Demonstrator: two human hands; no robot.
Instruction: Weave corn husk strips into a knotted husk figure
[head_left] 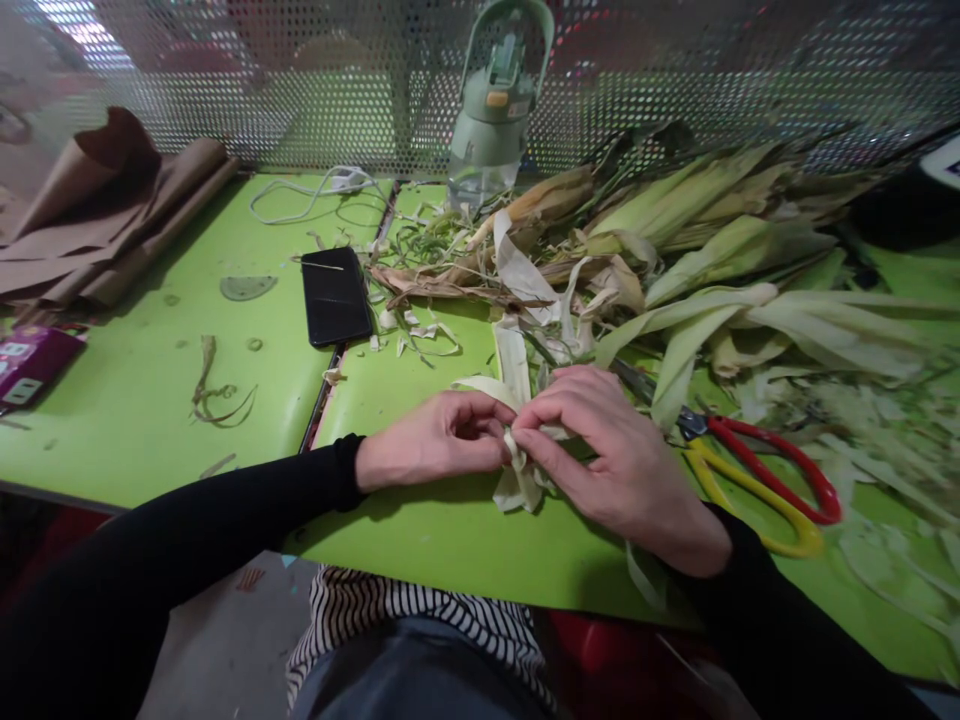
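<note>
Pale corn husk strips (517, 490) are pinched between my two hands over the front part of the green table. My left hand (442, 440) closes thumb and fingers on them from the left. From the right, my right hand (611, 455) pinches the same strips, its fingertips touching those of the left. Some strip ends stick up behind the fingers and others hang below. Scissors (765, 480) with one red and one yellow handle lie just right of my right hand, their blades partly covered by husk.
Behind and right lies a heap of corn husks (720, 220). A phone (335, 297), a white cable (315, 192) and brown paper (105, 220) rest on the table (150, 420). A green water bottle (491, 120) stands against the perforated metal screen (330, 90). A purple box (37, 365) sits far left.
</note>
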